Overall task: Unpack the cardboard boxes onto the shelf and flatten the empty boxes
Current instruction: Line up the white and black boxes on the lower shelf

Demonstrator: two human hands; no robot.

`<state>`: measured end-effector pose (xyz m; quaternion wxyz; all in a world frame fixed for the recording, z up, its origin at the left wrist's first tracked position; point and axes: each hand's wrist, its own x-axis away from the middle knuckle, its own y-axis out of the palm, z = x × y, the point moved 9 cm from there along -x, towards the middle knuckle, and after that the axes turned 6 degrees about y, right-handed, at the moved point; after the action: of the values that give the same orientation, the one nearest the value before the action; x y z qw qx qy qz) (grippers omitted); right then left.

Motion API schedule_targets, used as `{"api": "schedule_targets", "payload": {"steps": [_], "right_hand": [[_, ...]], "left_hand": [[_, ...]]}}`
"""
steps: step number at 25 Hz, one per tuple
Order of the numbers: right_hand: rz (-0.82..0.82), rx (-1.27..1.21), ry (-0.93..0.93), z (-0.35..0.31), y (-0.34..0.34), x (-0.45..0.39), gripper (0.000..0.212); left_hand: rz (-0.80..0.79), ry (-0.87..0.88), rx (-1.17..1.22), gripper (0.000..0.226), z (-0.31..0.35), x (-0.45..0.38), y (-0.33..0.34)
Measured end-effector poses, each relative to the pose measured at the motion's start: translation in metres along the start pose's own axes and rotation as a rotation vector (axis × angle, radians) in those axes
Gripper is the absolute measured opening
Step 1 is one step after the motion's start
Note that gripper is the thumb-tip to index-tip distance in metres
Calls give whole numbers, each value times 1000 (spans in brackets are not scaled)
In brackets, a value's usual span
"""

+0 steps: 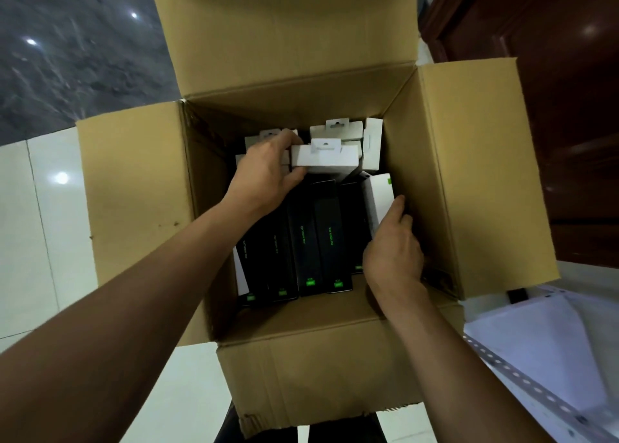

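Left hand [268, 171]: at ten o'clock inside the cardboard box [140, 208], its grip pinching the near end of a white hang-tab carton [323, 159] that lies across, nine to three
Black cartons [301, 238]: packed side by side mid-box, long axes running six to twelve
Right hand [392, 251]: at four o'clock by the right wall, grip curled round an upright white carton [378, 198], thumb on its far side
Shelf [536, 359]: at five o'clock, nearer the right hand, so its carton likely goes first
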<state>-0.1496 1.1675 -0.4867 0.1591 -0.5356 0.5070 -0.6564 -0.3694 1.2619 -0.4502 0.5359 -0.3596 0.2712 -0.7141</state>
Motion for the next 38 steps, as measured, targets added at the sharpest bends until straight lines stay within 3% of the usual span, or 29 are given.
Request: {"api": "schedule_targets", "payload": {"steps": [6,11,22,29,38], "right_hand": [[12,-78,-25,-6,-19,13,90],[87,-136,-63,-17,-42,24,87],[100,-267,-153,-34,-62,55,73],[82,-259,-164,-39,-61,59,70],[171,-267,-183,-31,-96,63,67]], "left_hand": [[70,82,98,37,27,22,-19],[244,61,225,38,49,39,-55],[416,-244,120,46,47,75,-73],[115,-237,117,80,44,77,-18],[202,-281,91,65,55,116,-27]]}}
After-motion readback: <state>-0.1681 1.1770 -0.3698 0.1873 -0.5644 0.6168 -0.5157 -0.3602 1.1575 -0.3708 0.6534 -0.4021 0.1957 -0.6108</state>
